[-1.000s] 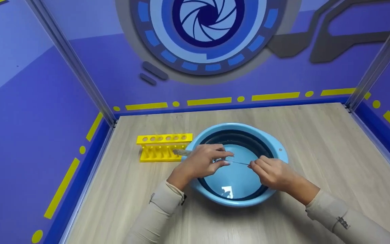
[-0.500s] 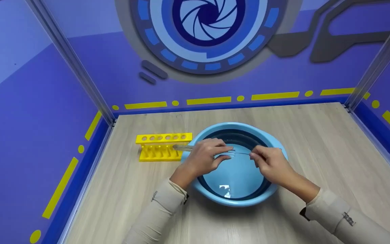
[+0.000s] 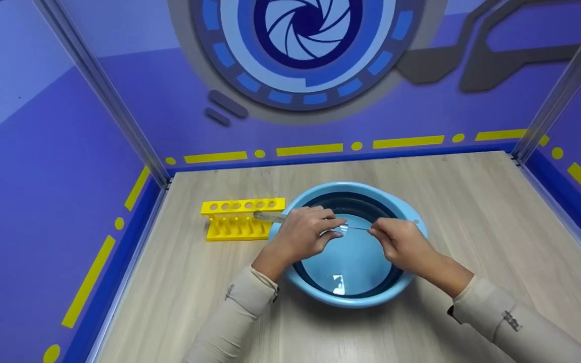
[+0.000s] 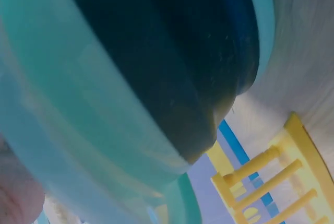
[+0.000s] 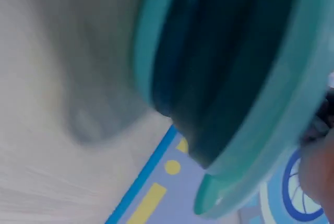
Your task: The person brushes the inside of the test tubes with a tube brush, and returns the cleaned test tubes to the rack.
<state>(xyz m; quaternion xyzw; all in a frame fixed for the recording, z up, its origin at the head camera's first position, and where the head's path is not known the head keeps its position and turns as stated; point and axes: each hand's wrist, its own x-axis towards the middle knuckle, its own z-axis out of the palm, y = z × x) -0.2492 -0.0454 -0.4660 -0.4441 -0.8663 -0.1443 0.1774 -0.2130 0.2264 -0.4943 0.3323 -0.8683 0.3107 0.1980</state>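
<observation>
Over the blue basin [image 3: 356, 302], my left hand [image 3: 300, 233] grips a clear test tube [image 3: 270, 217] lying nearly level. Its far end, greyish inside, sticks out to the left above the basin's rim. A thin wire handle [image 3: 358, 229], like that of a test tube brush, runs from the tube's right end. My right hand [image 3: 402, 243] pinches the wire at its tip, with curled fingers. The left wrist view catches only a bit of the left hand [image 4: 18, 192] past the rim; in the right wrist view the right hand [image 5: 319, 174] is cut off at the edge.
A yellow test tube rack [image 3: 242, 205] with a row of holes stands just left of the basin. The basin has a dark folding wall and a shiny pale blue bottom. Purple panels [image 3: 321, 131] close off the wooden table [image 3: 189, 282] at the back and sides.
Both hands have risen a little away from the body, the right one more. The tube now lies more level, its left end slightly farther back. Both grips stay the same.
</observation>
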